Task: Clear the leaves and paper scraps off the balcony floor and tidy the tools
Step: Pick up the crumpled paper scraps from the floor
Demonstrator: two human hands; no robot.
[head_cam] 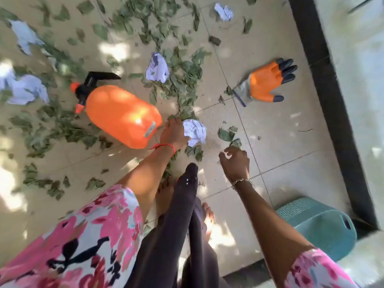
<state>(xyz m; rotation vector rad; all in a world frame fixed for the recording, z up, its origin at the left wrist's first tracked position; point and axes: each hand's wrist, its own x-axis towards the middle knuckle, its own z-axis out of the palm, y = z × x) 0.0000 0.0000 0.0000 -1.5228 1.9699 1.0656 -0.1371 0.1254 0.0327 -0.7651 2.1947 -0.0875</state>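
A crumpled white paper ball [195,132] lies on the beige tiled balcony floor [270,132], right against the thumb side of the left hand [174,134]. That hand is low over the floor, back upward. Its fingers [173,122] are stretched forward together, tips among the torn green leaves [187,80]. The thumb touches the ball, but I cannot tell whether the hand actually grips it.

The right hand [234,163] hovers nearer the body, to the right of the ball and apart from it. Its fingers [225,154] are curled inward with the thumb close to the forefinger. I cannot tell whether anything is pinched there. A few leaf pieces lie just beyond those curled fingers.

Just left of the left fingers, an orange plastic pump sprayer with a black handle [122,115] lies on its side, its base near the wrist. Beyond the left fingers, past a thick band of leaves, sits a second crumpled paper scrap [157,67].

Beyond and to the right of the right fingers, well apart, an orange and grey work glove with black fingertips [268,82] lies flat, with a thin blue stick [239,98] at its cuff. More pale scraps lie far left of the sprayer, and 1 lies far ahead.

Behind the right hand, beside the forearm, a teal perforated plastic container [315,223] stands by a black frame [332,100]. A red thread [164,145] circles the left wrist and a chain bracelet [242,181] the right.
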